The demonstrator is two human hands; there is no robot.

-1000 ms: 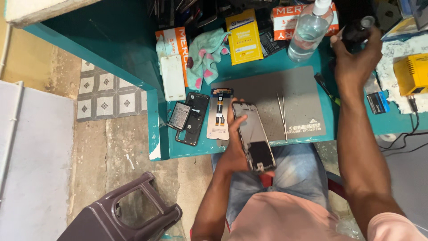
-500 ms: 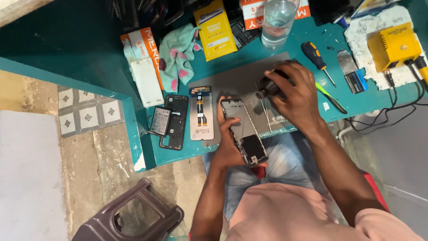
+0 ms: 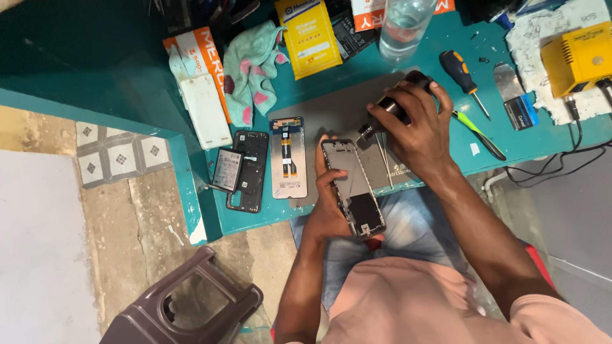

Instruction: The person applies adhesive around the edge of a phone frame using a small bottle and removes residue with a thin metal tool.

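Fingers (image 3: pixel 331 181) of the left hand (image 3: pixel 328 213) clasp the phone frame (image 3: pixel 354 188) over the surface (image 3: pixel 542 137) edge; right hand (image 3: pixel 417 127) grips a small bottle (image 3: pixel 392 111) at one o'clock. Keep the nozzle steady, frame level.

the right hand (image 3: pixel 417 124) hides most of the dark bottle (image 3: pixel 398 102); its nozzle tip is too small to tell.
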